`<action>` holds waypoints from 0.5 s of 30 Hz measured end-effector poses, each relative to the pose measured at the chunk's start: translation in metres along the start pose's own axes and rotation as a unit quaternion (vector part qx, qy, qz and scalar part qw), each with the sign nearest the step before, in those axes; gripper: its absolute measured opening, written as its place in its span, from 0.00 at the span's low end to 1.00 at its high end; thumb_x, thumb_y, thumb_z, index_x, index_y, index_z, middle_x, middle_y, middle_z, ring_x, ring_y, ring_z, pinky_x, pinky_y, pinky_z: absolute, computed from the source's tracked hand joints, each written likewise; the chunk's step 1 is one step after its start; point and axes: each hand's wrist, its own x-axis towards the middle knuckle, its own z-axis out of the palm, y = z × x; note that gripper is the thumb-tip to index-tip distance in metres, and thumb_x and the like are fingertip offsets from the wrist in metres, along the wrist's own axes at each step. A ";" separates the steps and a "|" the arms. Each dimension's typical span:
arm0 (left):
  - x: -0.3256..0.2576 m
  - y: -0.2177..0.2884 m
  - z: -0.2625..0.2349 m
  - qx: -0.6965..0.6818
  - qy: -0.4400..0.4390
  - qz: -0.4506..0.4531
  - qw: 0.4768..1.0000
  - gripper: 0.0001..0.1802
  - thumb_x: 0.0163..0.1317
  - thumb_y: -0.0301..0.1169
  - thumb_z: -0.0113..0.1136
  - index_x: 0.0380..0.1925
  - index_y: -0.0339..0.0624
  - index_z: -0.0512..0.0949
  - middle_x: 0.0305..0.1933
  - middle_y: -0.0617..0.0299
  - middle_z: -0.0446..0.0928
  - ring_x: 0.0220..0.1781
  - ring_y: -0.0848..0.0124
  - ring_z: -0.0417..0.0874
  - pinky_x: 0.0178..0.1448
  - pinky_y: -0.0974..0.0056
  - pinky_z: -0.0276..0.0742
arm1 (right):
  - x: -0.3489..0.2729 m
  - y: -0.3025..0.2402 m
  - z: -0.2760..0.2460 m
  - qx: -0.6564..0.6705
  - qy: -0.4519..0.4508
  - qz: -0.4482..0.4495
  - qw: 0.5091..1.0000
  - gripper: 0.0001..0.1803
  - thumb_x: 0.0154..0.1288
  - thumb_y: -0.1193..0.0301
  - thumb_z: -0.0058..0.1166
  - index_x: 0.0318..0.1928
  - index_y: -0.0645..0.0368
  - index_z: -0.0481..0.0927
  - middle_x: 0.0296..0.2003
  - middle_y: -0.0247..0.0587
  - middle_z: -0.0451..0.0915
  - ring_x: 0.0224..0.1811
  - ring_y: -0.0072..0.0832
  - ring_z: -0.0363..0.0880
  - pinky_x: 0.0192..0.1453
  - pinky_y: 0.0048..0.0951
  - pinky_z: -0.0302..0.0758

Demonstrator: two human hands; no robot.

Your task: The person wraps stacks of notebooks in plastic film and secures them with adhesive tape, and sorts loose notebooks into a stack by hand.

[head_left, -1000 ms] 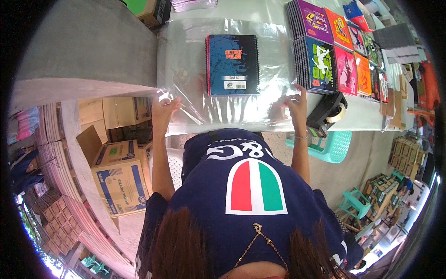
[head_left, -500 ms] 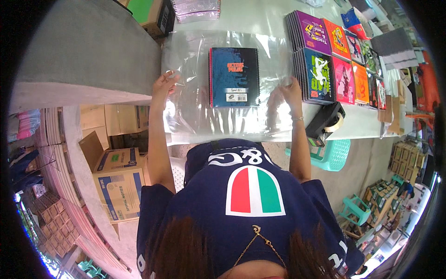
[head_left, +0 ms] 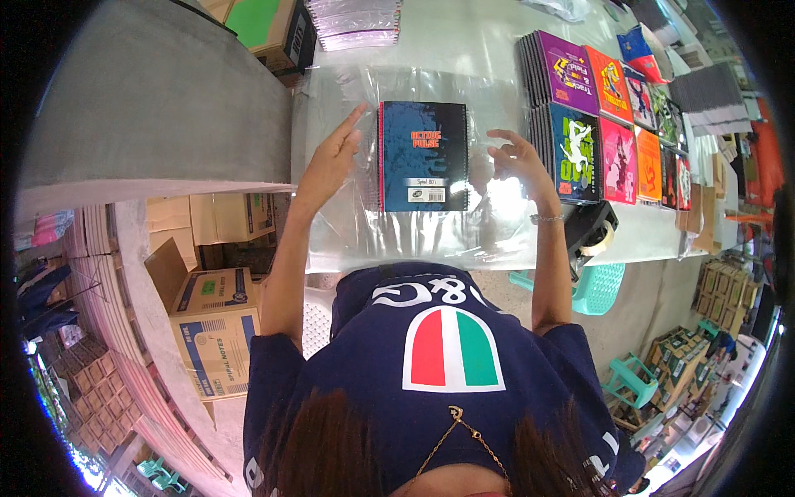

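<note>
Bare plastic sheet (head_left: 414,240) flanks the spiral notebook (head_left: 424,156); stacked notebooks (head_left: 571,124) block the right, a cardboard box (head_left: 281,33) the far left.

Bright daylight, glare on plastic sheet (head_left: 431,232), fisheye-bent edges, corners perhaps soft

We see a spiral notebook (head_left: 424,156) lying on a plastic sheet (head_left: 414,232) spread over the bench (head_left: 464,41). Our left hand (head_left: 335,157) is just left of it, our right hand (head_left: 517,157) just right. Rows of notebooks (head_left: 604,124) lie further right, a stack of sleeves (head_left: 354,21) at the far side.
</note>
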 end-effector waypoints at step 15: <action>0.010 0.014 0.037 0.217 0.127 0.056 0.966 0.16 0.72 0.43 0.39 0.40 0.42 0.70 0.26 0.42 0.76 0.33 0.40 0.77 0.38 0.45 0.70 | 0.016 -0.026 0.016 0.022 -0.060 0.040 0.997 0.09 0.67 0.66 0.55 0.36 0.58 0.75 0.23 0.32 0.76 0.23 0.19 0.76 0.28 0.19 0.75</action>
